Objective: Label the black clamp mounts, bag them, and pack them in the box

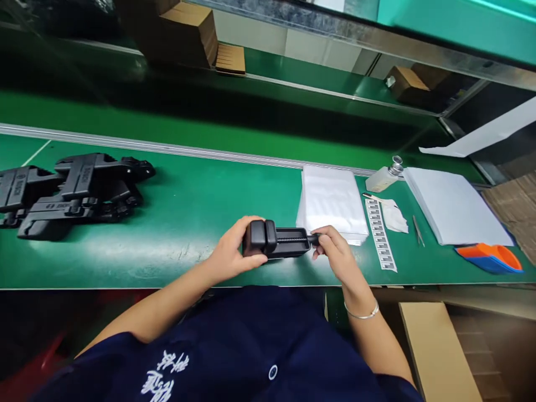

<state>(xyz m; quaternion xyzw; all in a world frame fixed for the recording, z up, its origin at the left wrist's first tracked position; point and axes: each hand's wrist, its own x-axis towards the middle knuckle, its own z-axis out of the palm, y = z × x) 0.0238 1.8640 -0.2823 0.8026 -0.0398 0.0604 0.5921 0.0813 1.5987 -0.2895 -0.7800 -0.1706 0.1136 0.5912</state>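
A black plastic clamp part (pixel 278 240) is held just above the green table (pixel 184 223) near its front edge. My left hand (pixel 229 252) is wrapped round its thick left end. My right hand (pixel 333 251) pinches the thin right end with its fingertips. Right behind the part lies a stack of clear plastic bags (pixel 333 201). A pile of similar black clamp parts (pixel 71 192) lies at the far left of the table.
A label strip (pixel 380 234), a crumpled white cloth (pixel 394 215), tweezers (pixel 417 230), a small bottle (pixel 385 176), a stack of white sheets (pixel 454 204) and an orange-blue tool (pixel 489 257) lie at the right. Cardboard boxes (pixel 188 33) stand behind the conveyor rail.
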